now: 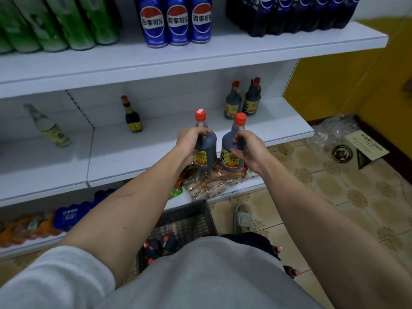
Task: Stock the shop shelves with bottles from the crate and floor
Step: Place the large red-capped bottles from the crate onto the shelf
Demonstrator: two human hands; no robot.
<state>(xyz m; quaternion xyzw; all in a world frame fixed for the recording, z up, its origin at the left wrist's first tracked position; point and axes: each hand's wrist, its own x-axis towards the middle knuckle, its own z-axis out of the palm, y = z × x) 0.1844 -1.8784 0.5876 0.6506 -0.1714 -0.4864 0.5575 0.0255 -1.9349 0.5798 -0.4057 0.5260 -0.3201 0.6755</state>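
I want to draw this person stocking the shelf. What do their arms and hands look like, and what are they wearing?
Both arms are bare from elbow to fingers, with no gloves, rings or watch showing. The left hand has a thin scratch mark farther up its forearm, and a light grey sleeve is pushed up near that elbow. The right hand has no sleeve in view. The top is light grey too.

We wear a light grey sweatshirt (207, 270), and its left sleeve (60, 279) is pushed up above the elbow, so both forearms are bare. The fabric looks soft and thick, without print. Lower, we see dark trousers (256, 240) and one pale slipper (243, 217) with a wide strap.
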